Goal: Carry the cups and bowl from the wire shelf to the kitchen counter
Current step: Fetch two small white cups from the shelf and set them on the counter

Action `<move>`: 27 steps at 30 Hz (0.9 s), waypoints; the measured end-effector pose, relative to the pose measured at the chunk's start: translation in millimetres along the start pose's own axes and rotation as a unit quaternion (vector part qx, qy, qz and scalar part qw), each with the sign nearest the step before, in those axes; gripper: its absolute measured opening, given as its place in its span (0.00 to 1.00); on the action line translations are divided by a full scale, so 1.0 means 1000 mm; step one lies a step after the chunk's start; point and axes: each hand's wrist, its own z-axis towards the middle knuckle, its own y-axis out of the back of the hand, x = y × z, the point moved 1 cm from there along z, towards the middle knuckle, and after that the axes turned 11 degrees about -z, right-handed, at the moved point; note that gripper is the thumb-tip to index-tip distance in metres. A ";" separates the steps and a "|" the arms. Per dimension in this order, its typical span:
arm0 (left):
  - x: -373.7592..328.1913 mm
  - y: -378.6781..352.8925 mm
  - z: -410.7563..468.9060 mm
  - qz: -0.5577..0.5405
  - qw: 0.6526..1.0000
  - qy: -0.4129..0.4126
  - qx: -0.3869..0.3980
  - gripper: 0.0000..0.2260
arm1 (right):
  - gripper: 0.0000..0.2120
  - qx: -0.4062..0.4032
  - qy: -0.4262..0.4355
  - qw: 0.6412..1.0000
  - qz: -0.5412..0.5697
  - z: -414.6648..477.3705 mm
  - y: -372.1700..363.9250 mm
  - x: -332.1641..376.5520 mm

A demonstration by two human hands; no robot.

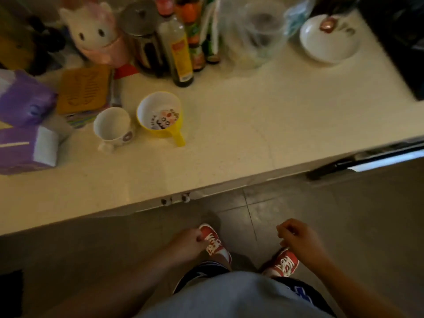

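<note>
A white cup (112, 127) with a small picture on its side stands upright on the cream kitchen counter (229, 138). Just to its right stands a yellow cup (160, 114) with a white inside, a cartoon print and a handle pointing toward me. A white bowl (328, 41) sits at the far right of the counter with something small on its rim. My left hand (188, 242) and right hand (296, 235) hang below the counter edge over the floor, fingers curled, holding nothing. The wire shelf is out of view.
Bottles (181, 51), a dark jar (142, 35), a clear plastic container (257, 33) and a cat-shaped jar (94, 31) crowd the counter's back. Purple packs (23, 125) and an orange box (83, 88) lie at left. A black appliance (399, 37) stands at right.
</note>
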 end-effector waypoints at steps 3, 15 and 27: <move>-0.030 -0.034 0.017 0.019 0.998 0.040 0.043 0.08 | 0.08 -0.019 -0.081 0.996 0.028 -0.016 0.019 -0.081; -0.240 -0.241 0.075 0.184 0.976 -0.044 0.104 0.10 | 0.08 -0.088 -0.309 0.912 0.253 -0.139 0.076 -0.397; -0.423 -0.384 0.099 0.292 0.940 -0.087 0.155 0.12 | 0.10 -0.149 -0.352 0.841 0.383 -0.132 0.193 -0.541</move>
